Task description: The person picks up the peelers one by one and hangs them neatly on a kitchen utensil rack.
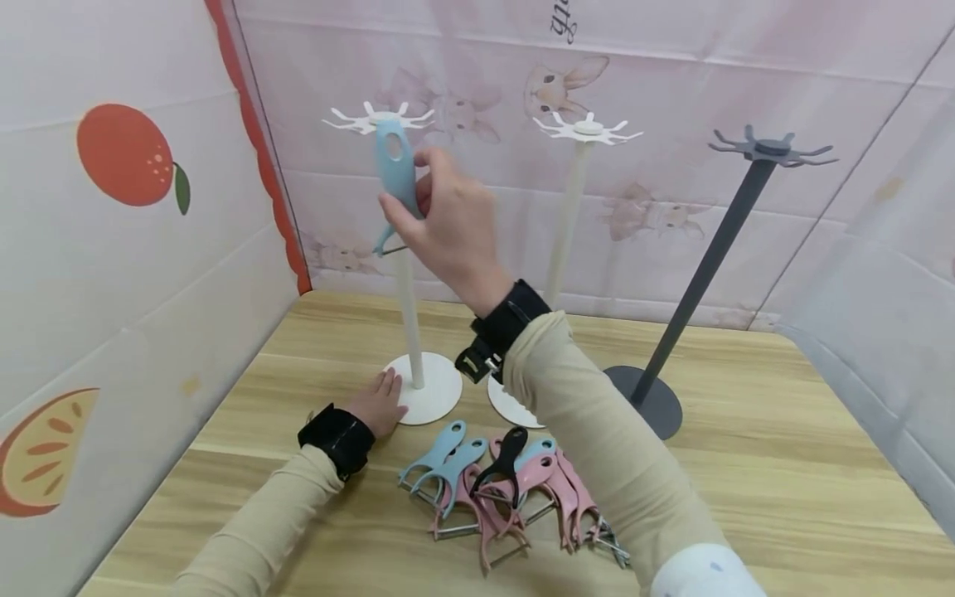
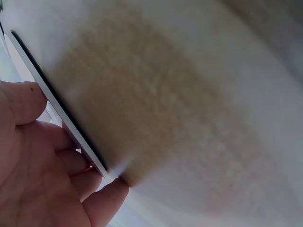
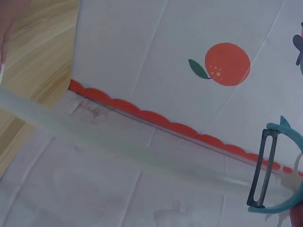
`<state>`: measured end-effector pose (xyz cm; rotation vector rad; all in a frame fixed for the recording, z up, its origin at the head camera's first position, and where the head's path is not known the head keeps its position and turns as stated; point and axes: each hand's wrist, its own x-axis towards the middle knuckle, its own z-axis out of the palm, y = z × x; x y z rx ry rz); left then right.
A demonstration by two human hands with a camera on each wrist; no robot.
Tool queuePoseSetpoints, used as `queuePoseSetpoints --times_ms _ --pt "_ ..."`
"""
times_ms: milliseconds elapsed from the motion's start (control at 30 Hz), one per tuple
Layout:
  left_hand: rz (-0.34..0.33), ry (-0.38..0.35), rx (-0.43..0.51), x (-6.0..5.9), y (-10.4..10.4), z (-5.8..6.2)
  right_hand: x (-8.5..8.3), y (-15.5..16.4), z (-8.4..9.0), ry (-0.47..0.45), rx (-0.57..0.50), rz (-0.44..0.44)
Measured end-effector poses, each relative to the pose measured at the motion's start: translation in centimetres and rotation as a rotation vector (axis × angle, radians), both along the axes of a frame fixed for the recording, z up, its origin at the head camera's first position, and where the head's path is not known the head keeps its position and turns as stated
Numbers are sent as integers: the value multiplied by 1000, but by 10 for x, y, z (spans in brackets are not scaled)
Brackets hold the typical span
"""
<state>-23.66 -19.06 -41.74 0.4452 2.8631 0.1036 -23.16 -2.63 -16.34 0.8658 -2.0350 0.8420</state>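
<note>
My right hand pinches a light blue peeler between thumb and fingers, its holed handle pointing up and its blade end down. The handle's top overlaps the hooked top of the left white stand in the head view. In the right wrist view the peeler's blade shows at the right edge, in front of the stand's pale pole. My left hand rests with its fingers on the round white base of that stand; the left wrist view shows the fingers at the base's rim.
A pile of blue, pink and black peelers lies on the wooden table in front of the stands. A second white stand is in the middle, partly behind my right arm. A dark grey stand is on the right. Printed cloth walls enclose the table.
</note>
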Motion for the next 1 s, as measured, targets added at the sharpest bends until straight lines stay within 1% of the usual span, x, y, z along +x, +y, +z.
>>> queuePoseSetpoints --times_ms 33,133,200,267,367,433,533,633,767,900,1000 --pt "-6 10 -11 0 0 -1 -1 -4 1 -4 5 1" --pt "-22 40 -2 0 2 -3 -2 -14 5 -35 31 -9" --pt "-33 62 11 1 3 -4 -4 -20 6 -52 44 -36" --pt "-45 79 4 0 2 -6 -5 -25 8 -63 57 -74" --pt "-64 99 -24 -2 -1 -11 -6 -30 7 -56 57 -104" --pt "-77 115 -43 -4 -4 -15 -7 -32 7 -50 56 -103" --pt "-75 120 -35 -7 -7 -18 -8 -33 9 -50 74 -111" --pt "-63 94 -45 -8 -6 -16 -10 -32 12 -83 126 -156" --pt "-37 39 -26 -8 -2 -11 -11 -32 14 -119 172 -215" --pt "-8 1 -12 -9 -2 -12 -12 -29 9 -94 178 -230" --pt "8 -11 -8 -11 -4 -15 -12 -25 3 -72 186 -216"
